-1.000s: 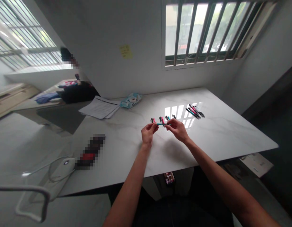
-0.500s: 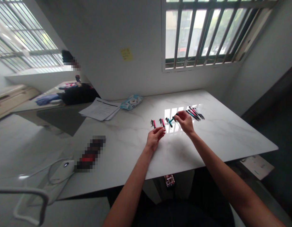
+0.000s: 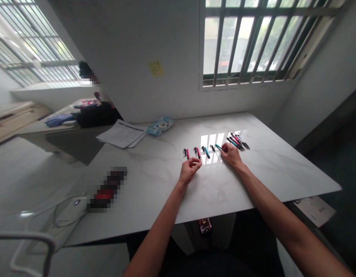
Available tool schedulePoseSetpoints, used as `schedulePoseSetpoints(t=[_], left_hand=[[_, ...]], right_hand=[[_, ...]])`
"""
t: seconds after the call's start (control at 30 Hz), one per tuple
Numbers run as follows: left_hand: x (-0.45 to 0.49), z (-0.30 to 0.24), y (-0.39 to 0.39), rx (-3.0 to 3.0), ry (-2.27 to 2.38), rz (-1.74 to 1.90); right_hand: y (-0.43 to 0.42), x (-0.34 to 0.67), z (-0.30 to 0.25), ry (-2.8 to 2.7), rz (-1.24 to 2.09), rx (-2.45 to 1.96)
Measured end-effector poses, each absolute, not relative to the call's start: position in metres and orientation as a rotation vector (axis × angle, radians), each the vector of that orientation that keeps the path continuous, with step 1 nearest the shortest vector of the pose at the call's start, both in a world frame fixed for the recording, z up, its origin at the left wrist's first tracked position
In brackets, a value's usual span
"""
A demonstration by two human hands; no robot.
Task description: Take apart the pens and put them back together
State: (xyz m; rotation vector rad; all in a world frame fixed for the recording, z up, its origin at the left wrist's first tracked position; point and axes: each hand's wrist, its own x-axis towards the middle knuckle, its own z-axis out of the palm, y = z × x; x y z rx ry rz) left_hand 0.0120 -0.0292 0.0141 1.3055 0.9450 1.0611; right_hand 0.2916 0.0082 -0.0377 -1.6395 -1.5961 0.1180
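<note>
My right hand (image 3: 231, 154) rests low on the white table (image 3: 253, 177), fingers pinched on a teal pen (image 3: 218, 147) that lies at the right end of a row of pens. That row (image 3: 197, 152) holds pink, red and teal pens side by side. A loose pile of several pens (image 3: 238, 140) lies just right of my right hand. My left hand (image 3: 190, 170) hovers just in front of the row with fingers curled and nothing visible in them.
A stack of papers (image 3: 122, 133) and a blue wipes pack (image 3: 160, 125) lie at the table's far left. A blurred dark object (image 3: 106, 189) and a white device with a cable (image 3: 69, 209) sit at the near left. A chair frame (image 3: 28, 250) shows at the bottom left.
Both hands held the teal pen together. The left let go and dropped toward the table, while the right carried the pen rightward and down to the end of the row.
</note>
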Motion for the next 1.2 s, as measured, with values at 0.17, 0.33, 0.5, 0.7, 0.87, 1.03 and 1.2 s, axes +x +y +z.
schedulePoseSetpoints(t=[0.17, 0.33, 0.5, 0.7, 0.87, 1.03, 1.2], left_hand=[[0.019, 0.021, -0.016, 1.587, 1.046, 1.041], [0.036, 0.038, 0.002, 2.008, 1.166, 0.963], [0.063, 0.046, 0.021, 2.39, 1.292, 0.753], [0.094, 0.043, 0.04, 2.473, 1.295, 0.549], [0.109, 0.037, 0.052, 2.516, 1.429, 0.383], [0.116, 0.028, 0.058, 2.495, 1.48, 0.386], [0.119, 0.028, 0.059, 2.531, 1.48, 0.363]], right_hand=[[0.008, 0.29, -0.037, -1.677, 0.141, -1.631], [0.004, 0.288, -0.034, -1.726, 0.176, -1.628], [0.003, 0.287, -0.028, -1.747, 0.251, -1.593], [0.007, 0.29, -0.03, -1.655, 0.255, -1.581], [0.009, 0.288, -0.03, -1.684, 0.265, -1.607], [0.008, 0.287, -0.028, -1.7, 0.272, -1.597], [0.008, 0.287, -0.027, -1.685, 0.308, -1.578]])
